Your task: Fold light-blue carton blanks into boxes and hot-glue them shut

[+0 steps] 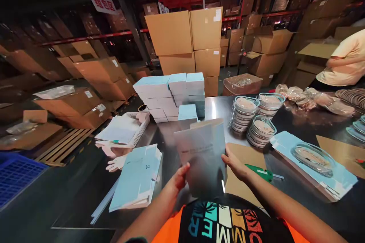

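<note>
Grey printed sheets (202, 155) stand upright before me, with a tan edge showing behind them at the top. My left hand (180, 177) grips their left side, thumb on the front. On the opposite edge are the closed fingers of my right hand (234, 164). A brown cardboard sheet (238, 188) lies under my right forearm, and a green tool (258, 171) with a thin metal end rests beside that arm. To the left of my left hand is a pile of pale blue flat cartons (135, 178).
White boxes (159, 93) are stacked at the table's back. Clear round containers (245, 114) stand in stacks at right, near more flat cartons (310, 163). A white basket (141, 127) and a white glove (116, 163) lie left. Another person (346, 60) stands far right.
</note>
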`<state>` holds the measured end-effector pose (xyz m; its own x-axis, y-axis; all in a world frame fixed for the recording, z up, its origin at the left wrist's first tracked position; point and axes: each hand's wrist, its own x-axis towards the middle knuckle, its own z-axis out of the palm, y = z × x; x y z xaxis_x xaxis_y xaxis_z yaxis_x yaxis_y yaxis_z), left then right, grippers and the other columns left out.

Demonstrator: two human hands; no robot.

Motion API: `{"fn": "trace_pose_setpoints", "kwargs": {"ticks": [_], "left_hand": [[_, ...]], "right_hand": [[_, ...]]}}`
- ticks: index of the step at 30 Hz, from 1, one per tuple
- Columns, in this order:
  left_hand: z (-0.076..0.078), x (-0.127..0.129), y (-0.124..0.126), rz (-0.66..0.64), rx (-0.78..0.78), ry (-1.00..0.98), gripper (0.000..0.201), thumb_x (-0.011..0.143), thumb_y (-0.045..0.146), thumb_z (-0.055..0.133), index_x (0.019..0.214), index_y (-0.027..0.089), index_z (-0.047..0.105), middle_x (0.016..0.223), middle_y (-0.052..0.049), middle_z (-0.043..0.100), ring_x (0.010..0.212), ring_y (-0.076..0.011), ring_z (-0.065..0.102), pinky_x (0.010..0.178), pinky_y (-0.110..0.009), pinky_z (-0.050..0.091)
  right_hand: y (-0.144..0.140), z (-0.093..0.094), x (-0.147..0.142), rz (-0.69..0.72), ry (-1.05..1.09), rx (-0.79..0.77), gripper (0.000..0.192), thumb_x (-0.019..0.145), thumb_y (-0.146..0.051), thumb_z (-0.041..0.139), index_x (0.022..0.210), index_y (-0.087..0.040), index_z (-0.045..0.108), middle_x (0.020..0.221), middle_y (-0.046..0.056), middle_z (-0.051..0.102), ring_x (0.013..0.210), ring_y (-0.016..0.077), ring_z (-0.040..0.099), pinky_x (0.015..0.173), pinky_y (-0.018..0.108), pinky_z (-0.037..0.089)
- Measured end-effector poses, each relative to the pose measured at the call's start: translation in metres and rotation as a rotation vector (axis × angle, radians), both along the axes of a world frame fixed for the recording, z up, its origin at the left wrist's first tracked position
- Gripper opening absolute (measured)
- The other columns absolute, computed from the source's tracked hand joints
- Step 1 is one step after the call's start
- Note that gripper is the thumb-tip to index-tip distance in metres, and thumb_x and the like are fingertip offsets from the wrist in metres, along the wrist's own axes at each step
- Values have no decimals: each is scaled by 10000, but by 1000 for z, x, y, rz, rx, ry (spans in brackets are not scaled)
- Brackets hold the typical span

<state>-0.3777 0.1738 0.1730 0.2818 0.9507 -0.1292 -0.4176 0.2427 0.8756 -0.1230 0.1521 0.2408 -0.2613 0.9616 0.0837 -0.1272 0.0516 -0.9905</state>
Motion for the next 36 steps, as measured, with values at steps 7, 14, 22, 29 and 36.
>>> {"fn": "trace_pose_setpoints", "kwargs": {"ticks": [7, 14, 22, 29, 36], "left_hand": [[8, 60, 13, 337, 243, 216, 1265, 560, 749, 932, 1564, 221, 373, 1365, -196, 702, 1248, -372, 706, 1097, -513, 551], [37, 33, 27, 288, 520, 359, 1265, 588, 690, 953, 1605, 232, 357, 1505, -200, 601, 1459, -370, 551, 1205, -480, 449], [52, 40, 18, 232, 691, 499, 529, 605, 485, 998, 977, 194, 759, 1123, -131, 726, 1152, -356, 674, 1110, -516, 521], [14, 49, 1, 282, 619, 377, 872, 662, 639, 938, 1351, 214, 615, 1439, -193, 580, 1321, -369, 606, 1158, -505, 473], [9, 50, 12, 99, 665, 411, 572, 708, 631, 915, 1061, 213, 748, 1193, -107, 621, 1222, -316, 612, 1085, -435, 477]], "right_hand": [[-3, 15, -3, -192, -228, 234, 1038, 925, -788, 628, 1735, -281, 224, 1741, 143, 368, 1602, 348, 365, 1325, 557, 288], [1, 37, 15, -78, -328, 323, 940, 1012, -596, 610, 1746, -232, 149, 1669, 170, 478, 1538, 314, 472, 1278, 514, 377], [4, 31, 6, -277, -202, 112, 636, 902, -754, 653, 1198, -196, 723, 1141, 104, 750, 1068, 314, 680, 963, 446, 574], [8, 2, 1, -700, -144, 78, 595, 845, -457, 722, 1360, -228, 532, 1124, 75, 632, 1124, 279, 619, 1061, 466, 503], [17, -24, 26, -576, -133, -18, 719, 920, -529, 640, 1555, -257, 444, 1206, 90, 654, 1155, 272, 641, 1020, 460, 551]]}}
